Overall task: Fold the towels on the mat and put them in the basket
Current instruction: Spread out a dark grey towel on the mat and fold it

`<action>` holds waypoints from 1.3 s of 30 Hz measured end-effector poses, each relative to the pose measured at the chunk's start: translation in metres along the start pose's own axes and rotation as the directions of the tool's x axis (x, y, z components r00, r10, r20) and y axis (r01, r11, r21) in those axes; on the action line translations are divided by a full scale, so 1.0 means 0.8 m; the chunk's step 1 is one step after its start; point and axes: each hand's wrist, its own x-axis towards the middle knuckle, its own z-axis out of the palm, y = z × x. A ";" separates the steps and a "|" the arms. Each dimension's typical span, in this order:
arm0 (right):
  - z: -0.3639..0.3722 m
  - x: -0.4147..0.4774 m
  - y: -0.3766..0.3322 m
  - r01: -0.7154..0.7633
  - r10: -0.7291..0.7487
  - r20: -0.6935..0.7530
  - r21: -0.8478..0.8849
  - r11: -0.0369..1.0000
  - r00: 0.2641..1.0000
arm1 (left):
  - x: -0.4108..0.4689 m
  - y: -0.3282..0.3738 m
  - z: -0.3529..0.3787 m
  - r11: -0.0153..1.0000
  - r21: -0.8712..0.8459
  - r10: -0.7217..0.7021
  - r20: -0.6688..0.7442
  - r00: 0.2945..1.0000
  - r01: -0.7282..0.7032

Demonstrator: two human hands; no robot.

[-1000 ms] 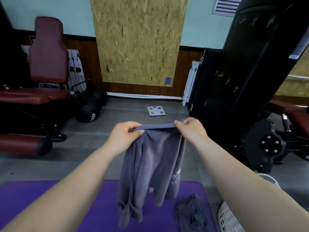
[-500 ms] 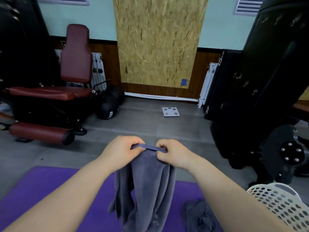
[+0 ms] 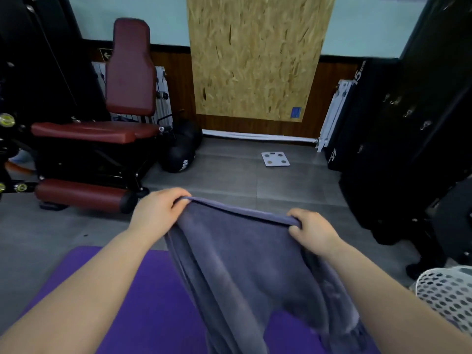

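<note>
The hands, bunched close together on the hem half a second ago, now stand well apart. The left hand [image 3: 159, 213] and right hand [image 3: 313, 231] each keep a clenched grip on one end of the grey towel [image 3: 250, 264], whose top edge is pulled into a nearly straight line across the middle of the frame. The cloth hangs open below that edge, over the purple mat [image 3: 143, 302] at the bottom of the frame. This looks like the spreading step, and no fold is made yet. The towel probably has to be laid flat or doubled over before anything goes into the white perforated basket [image 3: 449, 292], which sits at the lower right edge, just beside the mat. The hanging towel covers the lower right of the mat, so whether another towel lies there cannot be told. Farther off, a maroon padded seat [image 3: 130, 72] stands at the upper left, dark balls [image 3: 181, 157] next to it, and a white scale [image 3: 275, 158] on the floor at centre. A black machine [image 3: 421, 123] fills the right side, close behind the basket. Nothing lies between the hands and the mat.
</note>
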 end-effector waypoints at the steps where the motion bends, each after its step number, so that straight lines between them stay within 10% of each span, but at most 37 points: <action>1: 0.009 0.010 -0.023 0.006 -0.007 0.010 0.054 0.999 1.000 | 0.009 -0.033 -0.003 0.999 0.016 -0.036 0.023 0.999 0.035; 10: 0.090 0.082 -0.139 -0.018 0.016 0.030 0.069 0.997 0.999 | 0.044 -0.242 0.024 0.965 0.157 -0.249 0.285 0.926 0.211; 15: 0.148 0.091 -0.148 -0.066 0.023 0.414 0.090 0.994 0.910 | 0.020 -0.315 0.076 0.928 0.154 -0.368 0.516 0.773 0.338; 21: 0.207 0.104 -0.125 -0.246 0.181 0.602 0.027 0.969 0.778 | 0.012 -0.360 0.100 0.901 0.144 -0.425 0.486 0.763 0.410; 33: 0.284 0.185 -0.026 0.016 0.364 0.510 -0.597 0.802 0.780 | 0.102 -0.393 0.178 0.938 0.048 -0.317 0.523 0.791 0.344; 39: 0.242 0.201 0.019 0.061 0.062 0.149 -0.699 0.712 0.987 | 0.142 -0.359 0.197 0.965 -0.041 -0.231 0.339 0.912 0.260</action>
